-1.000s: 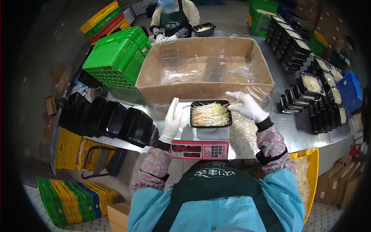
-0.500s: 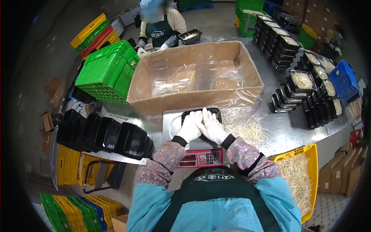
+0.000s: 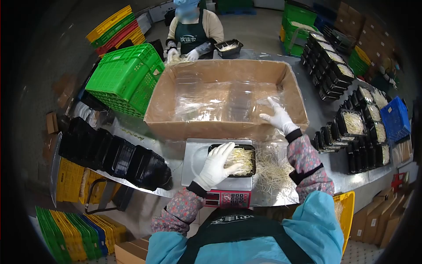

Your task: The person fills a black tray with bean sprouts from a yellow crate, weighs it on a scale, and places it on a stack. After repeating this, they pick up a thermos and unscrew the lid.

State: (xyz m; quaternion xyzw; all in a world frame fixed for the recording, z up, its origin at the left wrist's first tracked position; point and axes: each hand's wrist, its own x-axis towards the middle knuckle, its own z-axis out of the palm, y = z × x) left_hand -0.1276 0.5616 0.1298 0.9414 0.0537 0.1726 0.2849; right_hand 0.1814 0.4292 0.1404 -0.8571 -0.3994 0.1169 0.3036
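A black tray [image 3: 251,149] heaped with pale bean sprouts [image 3: 242,158] sits on the metal platform of a scale [image 3: 194,155] with a red keypad front [image 3: 228,199]. My left hand [image 3: 216,165], in a white glove, rests flat on the sprouts, fingers spread. My right hand [image 3: 277,115], also gloved and open, is raised over the right end of the large plastic-lined cardboard box [image 3: 226,97] behind the scale and holds nothing. Loose sprouts [image 3: 272,166] lie on the steel table right of the scale.
Nested empty black trays [image 3: 114,154] lie at left and a green crate [image 3: 125,77] behind them. Filled and stacked trays [image 3: 351,123] stand at right beside a blue crate [image 3: 394,119]. A yellow crate [image 3: 345,211] sits near my right elbow. Another person [image 3: 193,33] works across the table.
Both hands were together on the tray; now my right hand has lifted away over the box while my left stays pressing the sprouts.
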